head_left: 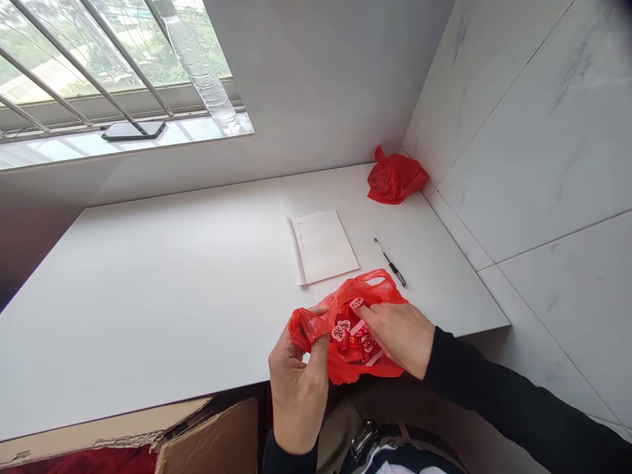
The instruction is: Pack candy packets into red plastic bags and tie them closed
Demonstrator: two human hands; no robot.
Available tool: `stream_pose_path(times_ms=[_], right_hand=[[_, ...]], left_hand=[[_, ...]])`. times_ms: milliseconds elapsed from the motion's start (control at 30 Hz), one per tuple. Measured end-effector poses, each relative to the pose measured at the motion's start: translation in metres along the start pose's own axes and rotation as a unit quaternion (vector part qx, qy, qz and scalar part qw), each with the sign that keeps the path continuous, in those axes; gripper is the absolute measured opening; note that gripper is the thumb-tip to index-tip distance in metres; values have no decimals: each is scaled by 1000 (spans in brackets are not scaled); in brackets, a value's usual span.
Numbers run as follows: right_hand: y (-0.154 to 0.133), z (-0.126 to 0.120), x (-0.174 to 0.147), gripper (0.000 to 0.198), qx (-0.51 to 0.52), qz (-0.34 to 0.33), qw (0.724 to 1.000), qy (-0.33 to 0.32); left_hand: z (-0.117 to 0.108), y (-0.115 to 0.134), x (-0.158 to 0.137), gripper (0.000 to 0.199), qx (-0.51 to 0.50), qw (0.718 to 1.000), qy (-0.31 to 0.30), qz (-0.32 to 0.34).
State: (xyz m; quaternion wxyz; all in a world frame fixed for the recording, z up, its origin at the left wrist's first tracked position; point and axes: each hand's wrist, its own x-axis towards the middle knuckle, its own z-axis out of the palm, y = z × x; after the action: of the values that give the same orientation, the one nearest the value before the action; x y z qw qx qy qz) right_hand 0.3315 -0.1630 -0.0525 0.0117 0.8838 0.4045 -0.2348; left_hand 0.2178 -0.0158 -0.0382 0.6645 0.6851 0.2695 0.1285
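Note:
A thin red plastic bag [345, 375] is held at the table's front edge, its mouth spread wide. My left hand [300, 375] is closed on the bunched left side of the bag. Inside lie several small red wrapped candies [368, 345] with printed white labels. My right hand [399, 332] reaches into the bag from the right, fingers curled and closed at a wrapped candy [356, 303] near the far side. Its fingertips are partly hidden.
On the white table [172, 283] lie a white paper pad [326, 247] and a black pen [391, 263]. Another red bag [396, 178] sits in the back corner. A phone [133, 130] and a plastic bottle [202, 72] are on the windowsill. Below stands a cardboard box [212, 434].

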Motion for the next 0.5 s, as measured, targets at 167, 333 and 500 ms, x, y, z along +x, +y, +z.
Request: stream_pose_path(times_ms=[167,333,500], right_hand=[[1,11,27,38,-10,37,999,-19],[8,11,31,27,-15,60,998,-7],[8,2,24,26,-15,72,997,1]], left_hand=[[-1,-4,-1,32,-12,1000,0,-10],[-1,-2,2,31,7,1000,21,11],[0,-1,4,29,16,999,28,27]])
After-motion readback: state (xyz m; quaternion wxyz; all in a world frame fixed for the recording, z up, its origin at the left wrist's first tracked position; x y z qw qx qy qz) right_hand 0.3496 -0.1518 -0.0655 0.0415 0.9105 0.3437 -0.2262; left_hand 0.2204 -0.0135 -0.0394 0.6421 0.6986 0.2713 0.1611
